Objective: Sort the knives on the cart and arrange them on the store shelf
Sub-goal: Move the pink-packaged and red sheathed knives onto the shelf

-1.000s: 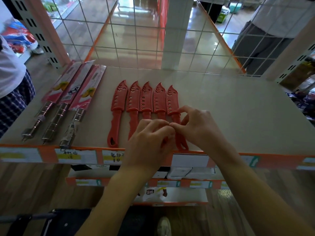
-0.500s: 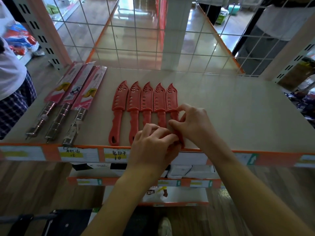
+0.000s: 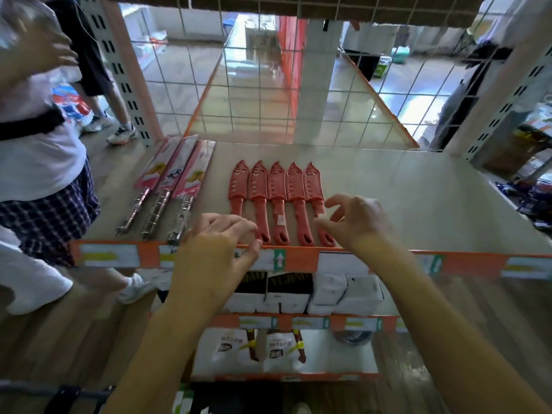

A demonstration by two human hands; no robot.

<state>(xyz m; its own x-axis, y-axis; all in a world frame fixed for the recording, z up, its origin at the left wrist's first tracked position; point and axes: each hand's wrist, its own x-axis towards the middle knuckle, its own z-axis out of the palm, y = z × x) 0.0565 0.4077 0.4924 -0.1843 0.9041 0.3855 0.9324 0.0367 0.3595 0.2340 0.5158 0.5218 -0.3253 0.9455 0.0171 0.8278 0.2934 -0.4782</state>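
Several red sheathed knives (image 3: pixel 277 201) lie side by side on the beige shelf (image 3: pixel 418 204), tips toward the back and handles toward the front rail. My left hand (image 3: pixel 221 243) hovers over the front edge, just left of the handles, with its fingers loosely curled and holding nothing. My right hand (image 3: pixel 355 219) hangs beside the rightmost red knife (image 3: pixel 313 186). Its fingertips are near that handle and grip nothing. Three packaged knives with metal handles (image 3: pixel 167 189) lie in a row at the left of the shelf.
An orange price rail (image 3: pixel 298 259) runs along the shelf front, with boxed goods (image 3: pixel 328 294) on the shelves below. A wire grid (image 3: pixel 268 85) closes the back. A person in a white top and checked skirt (image 3: pixel 44 174) stands close on the left.
My hands, pressed together over the right-hand knife handles before, have come apart and drawn back toward the front edge. The red knives lie uncovered in an even row.
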